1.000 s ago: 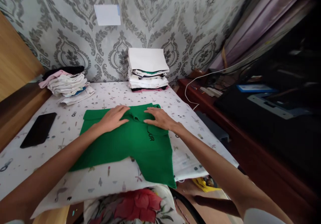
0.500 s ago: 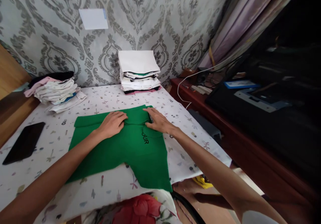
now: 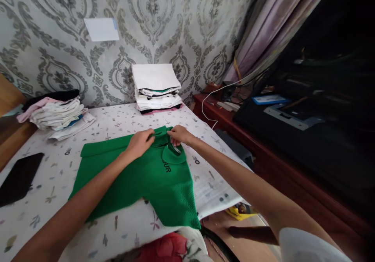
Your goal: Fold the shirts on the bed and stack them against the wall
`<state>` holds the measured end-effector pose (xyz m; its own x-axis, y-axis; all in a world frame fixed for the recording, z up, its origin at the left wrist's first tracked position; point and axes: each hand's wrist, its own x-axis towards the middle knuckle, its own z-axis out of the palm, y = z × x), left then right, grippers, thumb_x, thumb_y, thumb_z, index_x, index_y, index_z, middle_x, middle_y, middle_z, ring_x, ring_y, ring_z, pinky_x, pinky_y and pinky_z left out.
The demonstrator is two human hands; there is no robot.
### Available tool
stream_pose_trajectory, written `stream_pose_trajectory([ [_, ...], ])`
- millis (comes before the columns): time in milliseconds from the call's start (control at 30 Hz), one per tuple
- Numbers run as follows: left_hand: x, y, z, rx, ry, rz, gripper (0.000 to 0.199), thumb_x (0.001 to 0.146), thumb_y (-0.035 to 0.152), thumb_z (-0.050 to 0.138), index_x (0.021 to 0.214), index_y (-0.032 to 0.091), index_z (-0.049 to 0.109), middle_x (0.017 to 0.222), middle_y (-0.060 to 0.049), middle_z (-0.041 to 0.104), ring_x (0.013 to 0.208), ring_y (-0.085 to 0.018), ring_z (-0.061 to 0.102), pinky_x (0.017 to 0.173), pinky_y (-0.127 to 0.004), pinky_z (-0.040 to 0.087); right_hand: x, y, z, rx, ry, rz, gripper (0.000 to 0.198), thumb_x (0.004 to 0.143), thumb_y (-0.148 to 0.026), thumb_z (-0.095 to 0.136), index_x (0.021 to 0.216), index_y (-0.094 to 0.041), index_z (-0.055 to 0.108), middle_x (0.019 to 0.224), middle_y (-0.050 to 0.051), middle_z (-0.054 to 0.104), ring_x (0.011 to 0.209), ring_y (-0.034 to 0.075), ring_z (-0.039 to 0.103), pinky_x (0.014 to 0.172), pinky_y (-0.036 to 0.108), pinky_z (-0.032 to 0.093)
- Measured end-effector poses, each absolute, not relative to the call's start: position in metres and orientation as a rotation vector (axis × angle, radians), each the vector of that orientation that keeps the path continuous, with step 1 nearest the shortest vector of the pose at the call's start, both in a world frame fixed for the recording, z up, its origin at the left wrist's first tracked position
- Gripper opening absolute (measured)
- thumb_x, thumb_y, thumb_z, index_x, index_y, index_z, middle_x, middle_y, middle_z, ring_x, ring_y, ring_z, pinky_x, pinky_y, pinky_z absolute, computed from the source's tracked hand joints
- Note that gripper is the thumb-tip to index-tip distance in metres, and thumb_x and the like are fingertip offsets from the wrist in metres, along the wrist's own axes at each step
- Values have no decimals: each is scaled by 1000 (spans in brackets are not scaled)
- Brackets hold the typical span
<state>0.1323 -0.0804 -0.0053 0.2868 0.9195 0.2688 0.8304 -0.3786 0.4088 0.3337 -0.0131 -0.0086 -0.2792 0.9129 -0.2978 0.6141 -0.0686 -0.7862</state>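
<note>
A green shirt (image 3: 123, 176) with a collar and black lettering lies on the patterned white sheet, its far side folded over in a strip. One sleeve reaches toward me at the near edge. My left hand (image 3: 141, 142) has its fingers curled on the folded strip beside the collar, gripping the cloth. At the neck opening, my right hand (image 3: 178, 135) pinches the collar's edge; some fingertips are tucked inside and partly hidden. A white neck label shows just below the right fingers.
Behind the shirt stands a neat stack of folded clothes (image 3: 156, 78). A looser clothes pile (image 3: 57, 113) lies at the far left, with a black phone-like slab (image 3: 20, 178) nearer. On the right are a dark red wooden table (image 3: 222, 113) and a white cable (image 3: 203, 105).
My left hand has slid toward the collar and curled in. My right hand has gone from lying over the collar to pinching it, and the neck opening shows wider. The view has shifted slightly.
</note>
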Motion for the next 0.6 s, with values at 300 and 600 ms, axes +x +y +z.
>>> stream_pose_trajectory([
  [300, 121, -86, -8, 2506, 1366, 632, 15, 91, 25, 51, 98, 20, 63, 95, -5, 67, 89, -20, 62, 79, -33, 48, 320, -11, -12, -1655, -1685, 1385, 25, 86, -13, 59, 62, -18, 53, 44, -1, 60, 47, 15, 67, 47, 22, 57],
  [600, 108, -99, -5, 2504, 1389, 702, 46, 104, 43, 32, 137, 20, 52, 137, -12, 60, 127, -24, 54, 105, -42, 43, 335, -34, -3, -1589, -1797, 1231, 21, 93, -23, 54, 73, -20, 54, 56, 0, 63, 52, 15, 64, 56, 27, 55],
])
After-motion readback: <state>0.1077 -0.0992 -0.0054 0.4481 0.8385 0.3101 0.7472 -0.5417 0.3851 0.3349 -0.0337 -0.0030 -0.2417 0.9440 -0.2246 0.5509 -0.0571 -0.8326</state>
